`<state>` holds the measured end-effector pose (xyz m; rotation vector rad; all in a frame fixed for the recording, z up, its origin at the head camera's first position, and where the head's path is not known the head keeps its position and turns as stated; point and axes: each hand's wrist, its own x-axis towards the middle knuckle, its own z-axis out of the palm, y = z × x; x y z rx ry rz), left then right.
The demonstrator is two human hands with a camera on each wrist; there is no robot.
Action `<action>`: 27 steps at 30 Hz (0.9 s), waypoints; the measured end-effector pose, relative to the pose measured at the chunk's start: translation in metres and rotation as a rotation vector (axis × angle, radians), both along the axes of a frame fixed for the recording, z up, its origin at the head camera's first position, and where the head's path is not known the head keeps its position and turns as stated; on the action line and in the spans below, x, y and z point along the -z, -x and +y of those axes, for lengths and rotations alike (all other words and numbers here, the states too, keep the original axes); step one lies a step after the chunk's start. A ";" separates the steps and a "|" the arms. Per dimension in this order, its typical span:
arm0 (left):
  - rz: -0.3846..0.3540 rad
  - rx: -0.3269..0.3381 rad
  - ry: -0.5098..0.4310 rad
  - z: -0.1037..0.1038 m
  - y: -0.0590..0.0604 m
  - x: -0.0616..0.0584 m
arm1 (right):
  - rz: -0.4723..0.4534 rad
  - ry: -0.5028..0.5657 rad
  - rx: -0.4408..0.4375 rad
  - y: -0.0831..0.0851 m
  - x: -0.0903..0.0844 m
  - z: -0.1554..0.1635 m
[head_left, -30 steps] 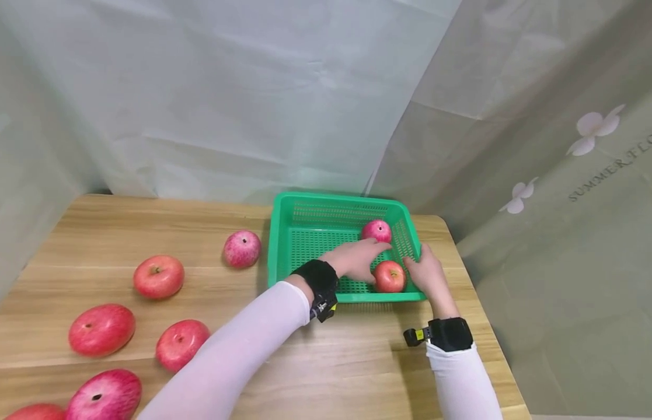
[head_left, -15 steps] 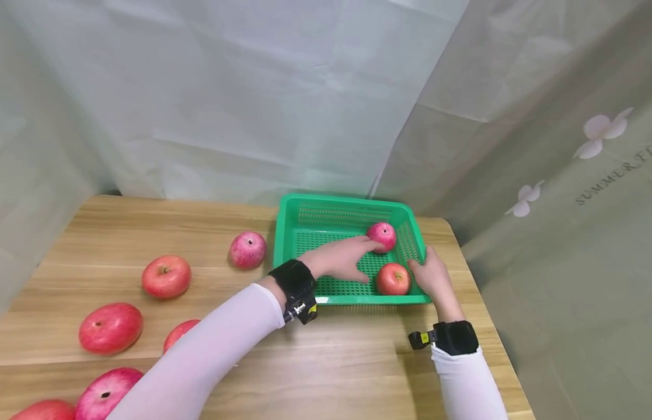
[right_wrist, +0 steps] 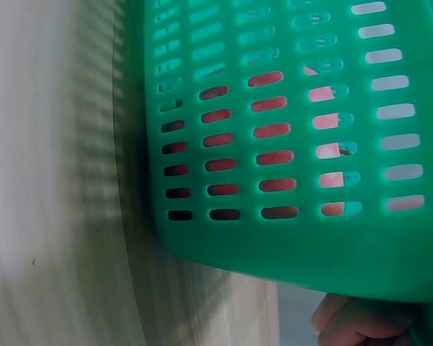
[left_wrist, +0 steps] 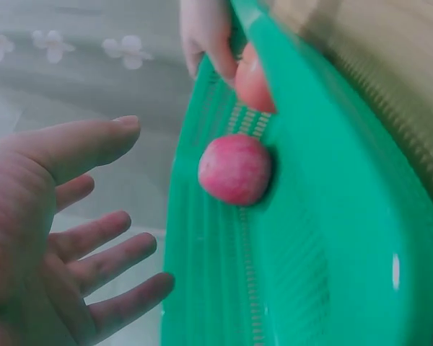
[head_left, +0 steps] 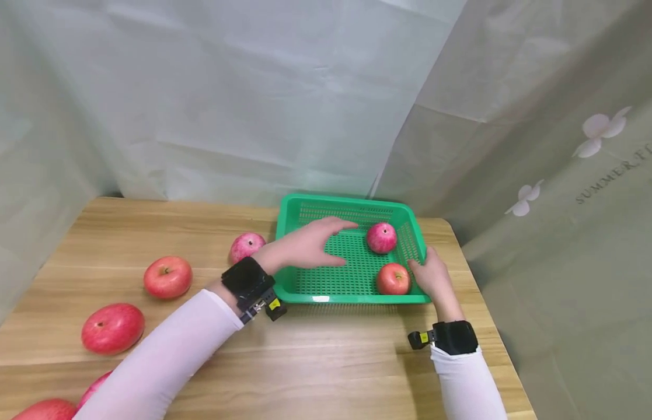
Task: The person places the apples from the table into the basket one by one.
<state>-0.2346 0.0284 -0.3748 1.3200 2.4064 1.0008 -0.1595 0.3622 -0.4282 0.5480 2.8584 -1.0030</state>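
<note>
A green plastic basket (head_left: 352, 299) with slotted walls stands on the wooden table. Inside it, on the right, lie a dark pink apple (head_left: 381, 238) and a lighter red apple (head_left: 393, 279). Over the basket's left half hovers my left hand (head_left: 311, 244), its fingers and thumb spread with nothing between them; the left wrist view shows the bare palm too. My right hand (head_left: 432, 274) grips the basket's right rim, thumb on the inner side near the red apple. In the right wrist view only some curled fingers (right_wrist: 364, 321) show below the rim.
Left of the basket, a pink apple (head_left: 246, 246) is partly covered by my left wrist. Farther left on the table (head_left: 326, 361) are a red apple (head_left: 168, 277), a larger one (head_left: 113, 328) and others near the front edge. A pale curtain (head_left: 262, 105) hangs behind.
My left hand has drawn back leftward from the two apples in the basket to its left half. My right hand stays on the rim. The view has shifted slightly.
</note>
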 end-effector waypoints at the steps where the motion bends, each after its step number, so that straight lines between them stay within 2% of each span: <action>1: 0.001 -0.012 -0.010 -0.006 0.000 -0.001 | 0.000 0.001 -0.001 0.000 0.000 -0.001; 7: -0.007 -0.071 -0.079 -0.043 0.003 -0.003 | -0.009 -0.001 0.004 -0.001 -0.001 -0.003; 13: 0.038 -0.146 -0.101 -0.083 0.008 0.002 | -0.010 0.001 0.009 -0.002 0.000 -0.004; 15: 0.044 -0.178 -0.111 -0.095 0.010 0.005 | -0.004 0.005 0.006 -0.001 0.000 -0.004; 21: -0.014 -0.252 -0.119 -0.126 0.016 0.020 | -0.003 -0.006 0.004 0.000 0.000 -0.004; 27: 0.041 -0.288 -0.046 -0.151 0.020 0.034 | 0.001 -0.005 0.002 -0.001 0.000 -0.002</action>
